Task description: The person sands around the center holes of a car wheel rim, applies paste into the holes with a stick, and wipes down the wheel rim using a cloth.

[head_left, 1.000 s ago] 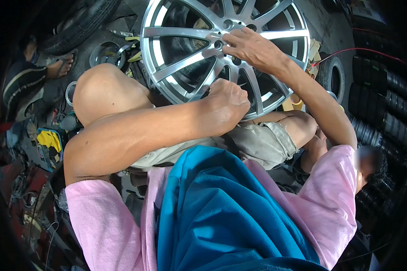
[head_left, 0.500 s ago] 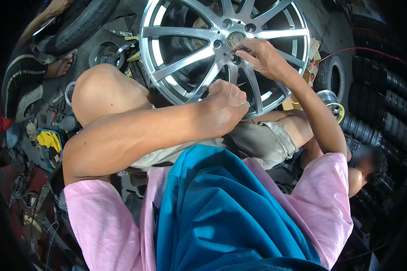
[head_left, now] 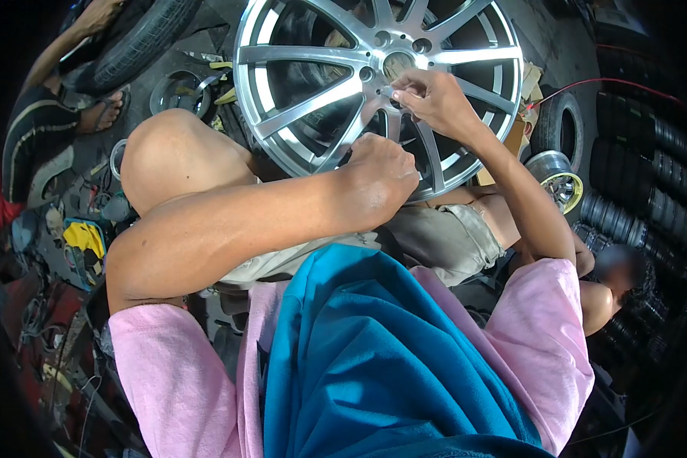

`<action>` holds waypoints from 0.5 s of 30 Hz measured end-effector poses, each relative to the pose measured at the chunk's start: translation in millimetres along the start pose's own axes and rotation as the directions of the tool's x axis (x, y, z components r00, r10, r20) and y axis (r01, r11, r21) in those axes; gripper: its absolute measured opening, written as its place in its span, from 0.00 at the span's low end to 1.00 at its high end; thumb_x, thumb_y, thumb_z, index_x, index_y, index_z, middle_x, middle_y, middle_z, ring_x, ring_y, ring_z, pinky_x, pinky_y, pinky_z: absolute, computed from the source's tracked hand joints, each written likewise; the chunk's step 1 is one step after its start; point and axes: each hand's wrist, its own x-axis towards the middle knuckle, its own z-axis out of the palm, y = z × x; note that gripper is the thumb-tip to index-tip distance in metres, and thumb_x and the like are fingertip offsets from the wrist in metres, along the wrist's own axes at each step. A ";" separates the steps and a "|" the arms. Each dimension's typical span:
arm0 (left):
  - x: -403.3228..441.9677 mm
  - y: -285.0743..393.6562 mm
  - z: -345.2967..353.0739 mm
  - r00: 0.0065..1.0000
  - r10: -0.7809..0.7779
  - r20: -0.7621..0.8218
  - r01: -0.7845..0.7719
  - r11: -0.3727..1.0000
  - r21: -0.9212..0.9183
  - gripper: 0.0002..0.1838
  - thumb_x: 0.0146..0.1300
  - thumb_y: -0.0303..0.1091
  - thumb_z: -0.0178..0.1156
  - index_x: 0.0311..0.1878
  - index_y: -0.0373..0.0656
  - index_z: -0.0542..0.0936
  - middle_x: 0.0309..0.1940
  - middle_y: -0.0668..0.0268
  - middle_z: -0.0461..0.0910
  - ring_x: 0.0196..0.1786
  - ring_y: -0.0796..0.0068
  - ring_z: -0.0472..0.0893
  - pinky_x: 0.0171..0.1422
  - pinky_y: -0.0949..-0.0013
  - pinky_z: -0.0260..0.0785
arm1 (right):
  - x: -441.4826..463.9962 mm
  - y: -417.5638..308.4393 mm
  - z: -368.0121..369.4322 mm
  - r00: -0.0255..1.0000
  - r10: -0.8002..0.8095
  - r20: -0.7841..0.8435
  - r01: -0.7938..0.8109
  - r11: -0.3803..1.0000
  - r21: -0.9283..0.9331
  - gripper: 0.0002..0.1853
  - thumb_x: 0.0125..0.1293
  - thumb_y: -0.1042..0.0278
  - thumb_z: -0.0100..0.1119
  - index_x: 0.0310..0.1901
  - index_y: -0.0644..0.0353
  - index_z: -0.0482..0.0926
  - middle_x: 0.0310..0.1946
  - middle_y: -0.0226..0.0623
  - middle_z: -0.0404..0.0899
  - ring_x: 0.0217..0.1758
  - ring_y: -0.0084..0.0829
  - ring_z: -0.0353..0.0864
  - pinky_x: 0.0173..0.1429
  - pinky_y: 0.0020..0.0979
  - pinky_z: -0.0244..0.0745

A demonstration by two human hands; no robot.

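A silver multi-spoke wheel rim [head_left: 301,54] fills the top middle of the view, above my bent legs. My left hand [head_left: 379,177] is a closed fist at the rim's lower edge, knuckles up; what it grips, if anything, is hidden under it. My right hand [head_left: 433,98] is over the hub, just below the centre hole. Its thumb and fingers are pinched together, and what lies between them is too small to make out.
A tyre [head_left: 141,49] lies at the upper left beside another person's foot [head_left: 99,113]. More tyres [head_left: 626,168] are stacked at the right, near a smaller rim [head_left: 557,179]. A yellow cloth [head_left: 84,237] lies among tools at the left.
My right hand has drawn back from the hub's centre towards me, uncovering the centre hole, and its fingers have come together. My left fist has hardly moved. The small rim has come into view.
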 end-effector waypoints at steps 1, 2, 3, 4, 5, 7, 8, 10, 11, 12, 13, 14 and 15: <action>-1.1 -0.8 1.3 1.000 0.013 -0.020 -0.013 1.000 -0.003 0.04 0.56 0.30 0.64 0.31 0.40 0.82 0.31 0.55 0.80 0.38 0.55 0.83 0.41 0.55 0.72 | -0.7 1.6 1.4 1.000 0.000 0.000 0.000 1.000 -0.001 0.15 0.74 0.65 0.71 0.55 0.66 0.86 0.36 0.42 0.90 0.37 0.31 0.90 0.37 0.36 0.80; -1.8 -1.5 2.6 0.999 0.025 -0.040 -0.025 1.000 -0.005 0.04 0.56 0.30 0.64 0.31 0.40 0.81 0.31 0.56 0.80 0.38 0.55 0.82 0.40 0.54 0.71 | -1.6 5.5 4.7 0.994 0.104 0.036 -0.109 0.977 0.185 0.16 0.75 0.64 0.71 0.56 0.67 0.86 0.37 0.40 0.90 0.36 0.26 0.89 0.36 0.31 0.81; -1.4 -1.2 1.5 0.999 0.025 -0.041 -0.025 1.000 -0.005 0.04 0.56 0.30 0.64 0.31 0.40 0.81 0.31 0.56 0.80 0.38 0.55 0.82 0.40 0.54 0.71 | -2.5 9.1 8.2 0.976 0.198 0.089 -0.217 0.908 0.359 0.16 0.76 0.64 0.71 0.57 0.67 0.86 0.37 0.37 0.90 0.35 0.20 0.89 0.35 0.26 0.82; -0.9 -0.6 0.5 1.000 0.012 0.004 -0.012 1.000 0.006 0.04 0.56 0.30 0.64 0.31 0.40 0.81 0.31 0.56 0.79 0.38 0.56 0.82 0.40 0.54 0.71 | -4.2 11.9 12.4 0.976 0.198 0.090 -0.217 0.908 0.358 0.16 0.76 0.64 0.71 0.57 0.67 0.86 0.37 0.37 0.90 0.35 0.20 0.89 0.35 0.26 0.82; -0.8 0.0 -0.2 0.999 -0.001 0.049 0.000 1.000 0.017 0.05 0.55 0.31 0.64 0.31 0.40 0.80 0.30 0.56 0.78 0.38 0.56 0.81 0.40 0.54 0.70 | -6.6 14.0 17.4 0.975 0.205 0.086 -0.221 0.840 0.496 0.13 0.76 0.67 0.69 0.55 0.67 0.87 0.37 0.37 0.90 0.34 0.23 0.90 0.36 0.26 0.85; -5.5 -0.2 0.6 1.000 0.014 0.006 -0.014 1.000 0.010 0.05 0.55 0.31 0.64 0.31 0.40 0.79 0.30 0.56 0.78 0.37 0.55 0.81 0.39 0.53 0.70 | -10.9 13.2 21.5 0.973 0.214 0.085 -0.219 0.752 0.622 0.10 0.76 0.71 0.68 0.52 0.67 0.87 0.37 0.37 0.90 0.34 0.25 0.91 0.37 0.25 0.88; -6.7 -0.1 0.9 0.999 0.030 -0.037 -0.030 1.000 0.004 0.05 0.55 0.31 0.64 0.30 0.40 0.79 0.30 0.56 0.77 0.36 0.55 0.80 0.38 0.53 0.69 | -12.9 12.1 22.2 0.969 0.234 0.076 -0.224 0.711 0.667 0.10 0.76 0.72 0.68 0.53 0.68 0.87 0.37 0.38 0.90 0.34 0.26 0.92 0.37 0.25 0.89; -4.7 -1.7 2.9 0.998 0.040 -0.040 -0.040 0.999 0.002 0.05 0.54 0.31 0.65 0.29 0.40 0.80 0.29 0.54 0.78 0.35 0.54 0.81 0.37 0.53 0.70 | -16.3 8.8 23.3 0.964 0.257 0.064 -0.225 0.667 0.711 0.11 0.75 0.72 0.68 0.54 0.69 0.87 0.38 0.39 0.90 0.34 0.27 0.92 0.37 0.25 0.89; -3.6 -2.4 3.8 0.998 0.047 -0.043 -0.047 0.999 -0.001 0.06 0.53 0.30 0.65 0.28 0.39 0.81 0.28 0.53 0.78 0.33 0.53 0.82 0.35 0.53 0.71 | -17.5 6.0 23.3 0.972 0.236 -0.013 -0.181 0.776 0.605 0.12 0.75 0.72 0.68 0.55 0.69 0.87 0.38 0.40 0.90 0.35 0.27 0.93 0.37 0.26 0.90; -2.4 -1.8 3.0 0.998 0.049 -0.042 -0.049 0.999 0.001 0.06 0.53 0.30 0.65 0.28 0.39 0.81 0.28 0.53 0.78 0.33 0.53 0.82 0.35 0.53 0.71 | -18.9 1.0 22.5 0.975 0.204 -0.085 -0.139 0.865 0.481 0.14 0.75 0.72 0.68 0.57 0.70 0.86 0.39 0.40 0.90 0.36 0.27 0.93 0.36 0.26 0.90; -0.9 -1.1 2.1 0.999 0.033 -0.025 -0.033 0.999 0.001 0.05 0.53 0.30 0.65 0.27 0.38 0.82 0.26 0.52 0.79 0.32 0.52 0.83 0.34 0.53 0.72 | -21.5 -4.9 20.4 0.975 0.204 -0.087 -0.138 0.865 0.482 0.14 0.75 0.72 0.68 0.57 0.70 0.86 0.39 0.40 0.90 0.36 0.27 0.93 0.36 0.26 0.90; 0.1 -0.7 1.0 1.000 0.015 -0.010 -0.015 1.000 0.001 0.05 0.52 0.29 0.65 0.26 0.37 0.83 0.25 0.50 0.80 0.30 0.51 0.84 0.32 0.53 0.73 | -23.9 -12.4 16.8 0.973 0.222 -0.063 -0.186 0.916 0.356 0.16 0.77 0.69 0.67 0.60 0.70 0.85 0.39 0.41 0.90 0.34 0.25 0.92 0.38 0.25 0.89; 0.2 -0.3 -0.3 1.000 0.015 -0.010 -0.015 1.000 0.002 0.05 0.52 0.29 0.65 0.26 0.37 0.83 0.25 0.50 0.80 0.30 0.51 0.84 0.32 0.53 0.73 | -25.0 -16.7 14.8 0.969 0.242 -0.041 -0.227 0.948 0.223 0.19 0.78 0.66 0.67 0.62 0.70 0.83 0.40 0.41 0.90 0.33 0.23 0.90 0.40 0.25 0.89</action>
